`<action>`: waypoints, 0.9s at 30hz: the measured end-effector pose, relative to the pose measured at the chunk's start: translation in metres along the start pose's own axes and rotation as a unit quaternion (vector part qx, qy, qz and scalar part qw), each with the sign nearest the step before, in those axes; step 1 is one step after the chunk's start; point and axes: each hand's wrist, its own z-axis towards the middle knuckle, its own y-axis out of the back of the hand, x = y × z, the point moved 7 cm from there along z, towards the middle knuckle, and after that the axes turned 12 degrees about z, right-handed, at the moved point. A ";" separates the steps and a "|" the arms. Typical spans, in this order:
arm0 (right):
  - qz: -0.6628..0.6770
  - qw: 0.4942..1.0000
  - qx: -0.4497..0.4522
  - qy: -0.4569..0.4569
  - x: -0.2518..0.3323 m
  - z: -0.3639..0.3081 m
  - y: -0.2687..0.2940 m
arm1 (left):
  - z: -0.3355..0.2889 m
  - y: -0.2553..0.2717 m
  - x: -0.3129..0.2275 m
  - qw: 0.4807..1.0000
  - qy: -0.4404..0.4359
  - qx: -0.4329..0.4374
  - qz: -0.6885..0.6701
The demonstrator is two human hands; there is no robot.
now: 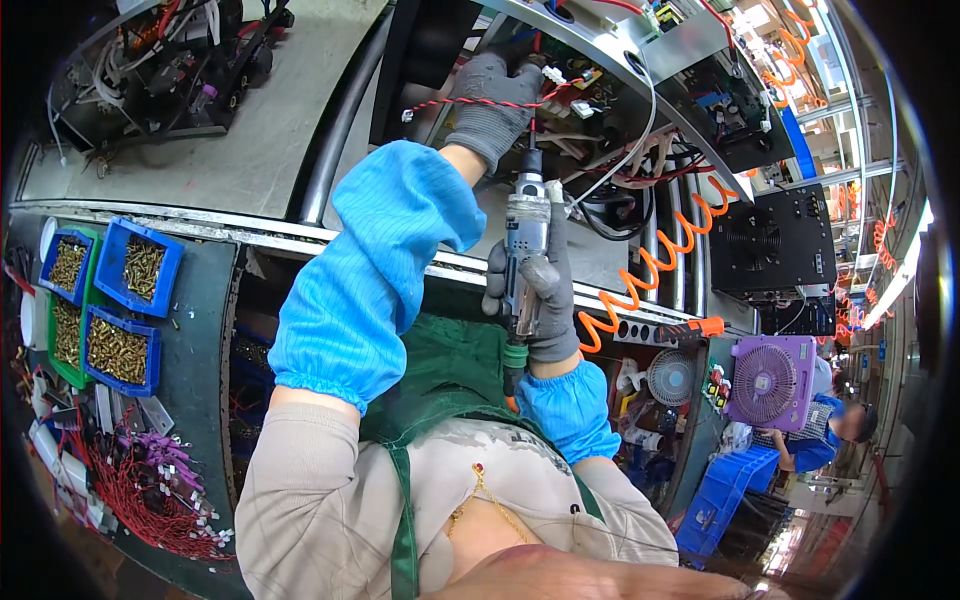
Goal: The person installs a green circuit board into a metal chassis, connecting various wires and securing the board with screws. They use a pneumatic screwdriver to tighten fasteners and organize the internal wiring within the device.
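Observation:
A pneumatic screwdriver (527, 225) stands nearly upright in the picture, its bit pointing away from me into an open metal chassis (610, 50). Wrapped round its body is my right hand (548, 300) in a grey glove, one finger stretched along the tool's side. My left hand (490, 105), gloved in grey too, reaches into the chassis beside the bit. Its fingertips are hard to make out among the parts, so what they touch is unclear. Across that hand runs a twisted red-and-black wire (470, 101) with a white connector. Circuit boards and cables lie around the left fingers.
Screw bins (122, 350) and a pile of red wires (165, 500) sit on the left bench. Another wired unit (160, 80) rests at far left. An orange coiled hose (650, 265) hangs at right, near a purple fan (772, 382) and a co-worker (815, 440).

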 end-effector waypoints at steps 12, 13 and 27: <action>-0.074 0.997 -0.009 0.027 0.009 0.016 0.006 | -0.036 -0.012 0.027 0.958 0.100 0.267 0.002; -0.069 0.997 -0.007 0.029 0.009 0.016 0.007 | -0.039 -0.014 0.027 0.957 0.110 0.267 -0.023; -0.136 0.986 -0.058 0.079 0.005 0.019 0.006 | -0.038 -0.022 0.022 0.968 0.078 0.237 -0.020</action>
